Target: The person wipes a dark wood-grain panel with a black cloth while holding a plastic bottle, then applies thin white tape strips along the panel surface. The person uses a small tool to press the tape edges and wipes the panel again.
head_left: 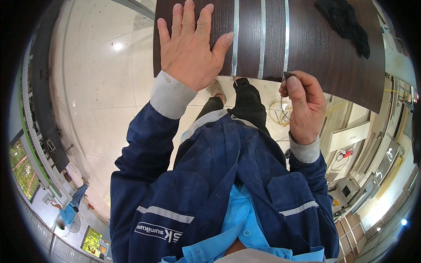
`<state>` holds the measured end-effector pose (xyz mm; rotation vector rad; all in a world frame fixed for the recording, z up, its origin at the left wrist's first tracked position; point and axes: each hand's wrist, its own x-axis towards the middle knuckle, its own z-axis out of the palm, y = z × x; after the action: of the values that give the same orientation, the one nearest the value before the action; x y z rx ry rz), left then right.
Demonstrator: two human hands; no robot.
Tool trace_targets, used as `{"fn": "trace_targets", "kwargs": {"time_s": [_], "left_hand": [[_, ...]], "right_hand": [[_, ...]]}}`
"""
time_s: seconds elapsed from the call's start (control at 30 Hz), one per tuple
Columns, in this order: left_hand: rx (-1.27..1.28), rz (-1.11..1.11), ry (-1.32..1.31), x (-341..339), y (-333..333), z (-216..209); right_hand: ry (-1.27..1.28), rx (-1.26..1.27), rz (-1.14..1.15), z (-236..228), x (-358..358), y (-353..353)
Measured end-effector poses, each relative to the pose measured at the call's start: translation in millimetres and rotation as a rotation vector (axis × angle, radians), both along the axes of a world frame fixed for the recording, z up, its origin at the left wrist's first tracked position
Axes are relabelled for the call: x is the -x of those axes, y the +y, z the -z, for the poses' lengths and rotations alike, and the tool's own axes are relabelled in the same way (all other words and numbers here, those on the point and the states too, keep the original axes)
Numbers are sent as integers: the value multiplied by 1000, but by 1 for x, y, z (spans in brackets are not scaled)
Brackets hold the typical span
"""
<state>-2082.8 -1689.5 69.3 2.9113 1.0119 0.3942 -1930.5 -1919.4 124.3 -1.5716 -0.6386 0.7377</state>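
Observation:
A dark brown wood-grain panel lies in front of me, with three narrow silvery strips running across it from far to near. My left hand rests flat on the panel's left part, fingers spread, its thumb beside the leftmost strip. At the near edge, by the end of the rightmost strip, my right hand pinches a small dark flat piece between thumb and forefinger. What that piece is made of I cannot make out. A thin greyish end hangs below those fingers.
A crumpled black cloth lies on the panel's far right. Yellow cable or hose is coiled on the pale tiled floor. White panels and equipment stand at right. Far left, a person in blue is near a long machine.

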Motion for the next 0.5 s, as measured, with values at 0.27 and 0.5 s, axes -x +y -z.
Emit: {"fn": "trace_targets", "kwargs": {"time_s": [0.27,0.5], "left_hand": [[156,215,25,27,6,-24],[213,120,159,11,12,-38]], "right_hand": [[202,41,62,-9,-19,17],[461,-117,-24,-4,-45,34]]}}
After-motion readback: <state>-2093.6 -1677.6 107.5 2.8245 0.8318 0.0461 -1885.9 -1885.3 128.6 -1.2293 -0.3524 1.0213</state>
